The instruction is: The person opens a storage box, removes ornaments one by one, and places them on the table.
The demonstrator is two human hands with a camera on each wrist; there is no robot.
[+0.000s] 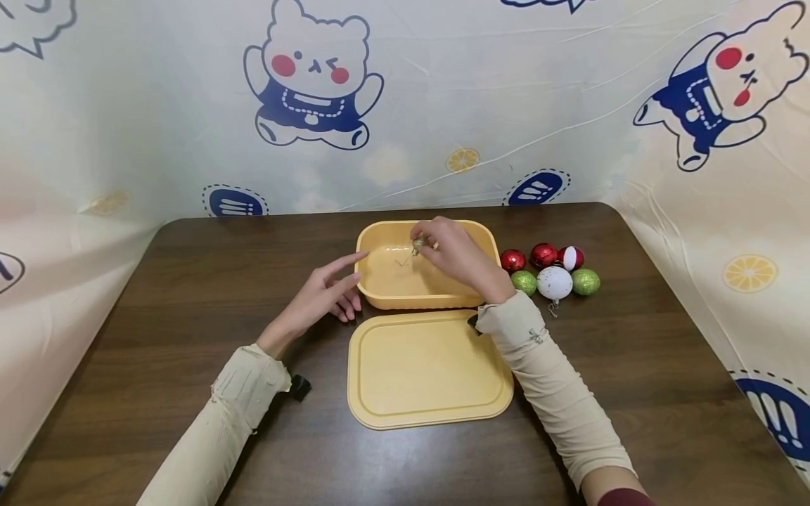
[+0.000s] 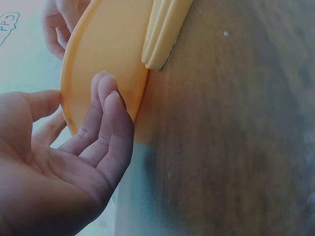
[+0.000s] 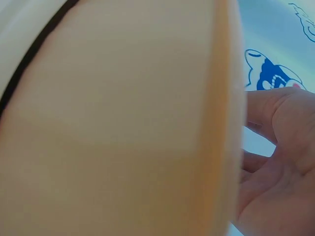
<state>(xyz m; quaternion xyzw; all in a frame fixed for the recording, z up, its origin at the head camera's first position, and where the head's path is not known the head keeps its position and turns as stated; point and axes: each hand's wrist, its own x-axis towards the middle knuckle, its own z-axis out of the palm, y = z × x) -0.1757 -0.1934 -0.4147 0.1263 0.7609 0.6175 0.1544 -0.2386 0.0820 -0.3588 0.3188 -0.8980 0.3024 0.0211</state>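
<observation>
Over the inside of a yellow plastic box [image 1: 386, 281], my right hand [image 1: 452, 249] pinches a small olive-gold Christmas ball [image 1: 419, 243] between thumb and fingers. The right wrist view is mostly filled by the box's blurred wall [image 3: 123, 123]; it hides the fingertips and the ball. At the box's left end is my left hand [image 1: 323, 292], its index finger and thumb touching the rim. In the left wrist view the other fingers [image 2: 115, 118] are loosely bent beside the outer wall.
A flat yellow lid [image 1: 430, 369] lies on the brown table [image 1: 190, 281] in front of the box. Right of the box sits a cluster of Christmas balls: red [image 1: 512, 260], green [image 1: 586, 282], white [image 1: 554, 283] and red-and-white [image 1: 571, 258]. A printed curtain [image 1: 411, 105] hangs behind.
</observation>
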